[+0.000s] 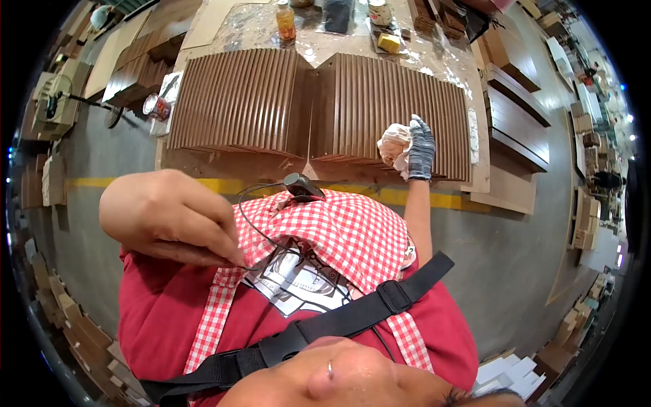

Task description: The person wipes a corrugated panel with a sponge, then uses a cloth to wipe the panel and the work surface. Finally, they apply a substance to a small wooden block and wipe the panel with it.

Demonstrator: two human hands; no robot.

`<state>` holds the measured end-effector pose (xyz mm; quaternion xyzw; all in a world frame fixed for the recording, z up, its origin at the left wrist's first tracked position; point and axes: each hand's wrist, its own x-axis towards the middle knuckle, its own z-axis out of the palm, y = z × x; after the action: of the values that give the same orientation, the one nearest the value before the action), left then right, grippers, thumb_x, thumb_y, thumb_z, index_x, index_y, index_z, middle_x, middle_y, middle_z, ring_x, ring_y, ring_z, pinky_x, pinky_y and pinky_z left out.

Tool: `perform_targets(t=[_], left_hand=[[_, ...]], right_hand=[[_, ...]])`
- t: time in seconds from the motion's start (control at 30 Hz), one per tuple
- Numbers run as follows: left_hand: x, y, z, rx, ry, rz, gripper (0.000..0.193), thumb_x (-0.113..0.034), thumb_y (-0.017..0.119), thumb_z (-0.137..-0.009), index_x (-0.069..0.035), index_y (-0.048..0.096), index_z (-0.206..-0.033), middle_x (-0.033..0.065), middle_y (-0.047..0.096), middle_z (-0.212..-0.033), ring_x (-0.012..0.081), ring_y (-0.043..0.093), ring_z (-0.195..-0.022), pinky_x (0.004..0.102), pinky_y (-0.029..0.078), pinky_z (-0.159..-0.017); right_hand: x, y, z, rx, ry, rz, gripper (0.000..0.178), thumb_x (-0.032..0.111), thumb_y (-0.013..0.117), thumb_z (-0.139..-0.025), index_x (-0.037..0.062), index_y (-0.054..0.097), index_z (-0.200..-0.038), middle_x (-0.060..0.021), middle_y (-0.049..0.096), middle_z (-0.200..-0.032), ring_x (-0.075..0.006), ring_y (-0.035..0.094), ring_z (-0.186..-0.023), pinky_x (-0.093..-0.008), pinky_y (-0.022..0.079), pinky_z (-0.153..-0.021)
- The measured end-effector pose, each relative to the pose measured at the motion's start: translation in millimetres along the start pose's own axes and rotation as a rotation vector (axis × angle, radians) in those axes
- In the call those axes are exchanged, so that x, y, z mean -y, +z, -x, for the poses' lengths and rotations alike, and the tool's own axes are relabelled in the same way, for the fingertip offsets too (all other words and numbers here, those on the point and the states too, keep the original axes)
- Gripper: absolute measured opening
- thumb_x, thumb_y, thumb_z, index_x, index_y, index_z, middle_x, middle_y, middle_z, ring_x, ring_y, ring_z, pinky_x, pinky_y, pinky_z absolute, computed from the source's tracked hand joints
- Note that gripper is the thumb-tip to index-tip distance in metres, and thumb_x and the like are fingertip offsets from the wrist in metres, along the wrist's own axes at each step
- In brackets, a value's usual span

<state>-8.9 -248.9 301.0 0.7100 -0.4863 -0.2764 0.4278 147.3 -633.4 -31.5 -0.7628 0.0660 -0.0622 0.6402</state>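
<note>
My left hand (169,217) is bare and raised in front of my chest, its fingers pinched together beside the red checked apron (346,224). A thin dark line shows at the fingertips; what they pinch, if anything, I cannot make out. On my right hand (421,150) is a grey striped glove, and it grips a crumpled cream rag (393,146). Rag and glove rest over the right stack of brown wooden slats (366,102). A matching stack of slats (237,102) lies to its left, with a narrow gap between the two.
The paint-spotted worktable (237,34) holds a bottle of orange liquid (285,24), a can (379,12) and a yellow sponge (388,43) at its far side. Another can (156,106) stands left. Brown panels (519,129) are stacked at right. A small black device (302,186) with a cable hangs at my apron.
</note>
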Motion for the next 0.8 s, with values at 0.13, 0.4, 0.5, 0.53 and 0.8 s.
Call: perform_targets(t=[0.13, 0.4, 0.5, 0.53, 0.8], left_hand=[[-4.0, 2.8, -21.9, -0.135, 0.155, -0.14, 0.016, -0.011, 0.074, -0.081, -0.004, 0.072, -0.095, 0.0075, 0.065, -0.092, 0.0235, 0.063, -0.079, 0.0337, 0.051, -0.064], [2.0, 22.5, -85.7, -0.116, 0.117, -0.755, 0.011, -0.016, 0.065, -0.071, -0.007, 0.06, -0.069, 0.0064, 0.056, -0.097, 0.0213, 0.053, -0.099, 0.0322, 0.043, -0.08], [-0.5, 28.5, -99.4, -0.109, 0.07, -0.846, 0.016, -0.015, 0.065, -0.072, -0.004, 0.061, -0.082, 0.0059, 0.059, -0.089, 0.0209, 0.059, -0.091, 0.0317, 0.042, -0.076], [1.2, 29.7, -105.3, -0.076, 0.068, -0.847, 0.015, -0.016, 0.064, -0.074, -0.006, 0.057, -0.082, 0.0043, 0.057, -0.085, 0.0195, 0.059, -0.086, 0.0314, 0.041, -0.074], [5.8, -0.8, -120.2, 0.214, 0.35, -0.435, 0.032, -0.019, 0.064, -0.085, -0.001, 0.055, -0.109, 0.0109, 0.057, -0.091, 0.0228, 0.055, -0.097, 0.0357, 0.038, -0.081]], right_hand=[[5.6, 0.6, -1.2, 0.004, 0.043, 0.015, 0.033, 0.021, 0.059, -0.098, 0.0042, 0.064, -0.126, -0.0114, 0.066, -0.119, -0.0218, 0.061, -0.11, -0.0362, 0.048, -0.097], [4.9, 3.4, 0.3, -0.026, 0.082, -0.015, 0.032, 0.021, 0.059, -0.098, 0.0034, 0.064, -0.125, -0.0107, 0.066, -0.119, -0.021, 0.061, -0.11, -0.0351, 0.047, -0.098], [4.8, 5.5, -1.3, -0.026, 0.068, -0.014, 0.032, 0.021, 0.059, -0.098, 0.0035, 0.064, -0.124, -0.0107, 0.066, -0.119, -0.0209, 0.061, -0.11, -0.0349, 0.047, -0.098], [4.7, 6.0, -1.0, -0.027, 0.063, -0.014, 0.032, 0.021, 0.059, -0.098, 0.0035, 0.064, -0.124, -0.0107, 0.066, -0.119, -0.0209, 0.061, -0.11, -0.0349, 0.047, -0.098], [4.9, 2.4, 9.8, -0.023, 0.043, -0.015, 0.032, 0.02, 0.059, -0.097, 0.0037, 0.064, -0.124, -0.0108, 0.066, -0.119, -0.0206, 0.061, -0.109, -0.0344, 0.047, -0.097]])
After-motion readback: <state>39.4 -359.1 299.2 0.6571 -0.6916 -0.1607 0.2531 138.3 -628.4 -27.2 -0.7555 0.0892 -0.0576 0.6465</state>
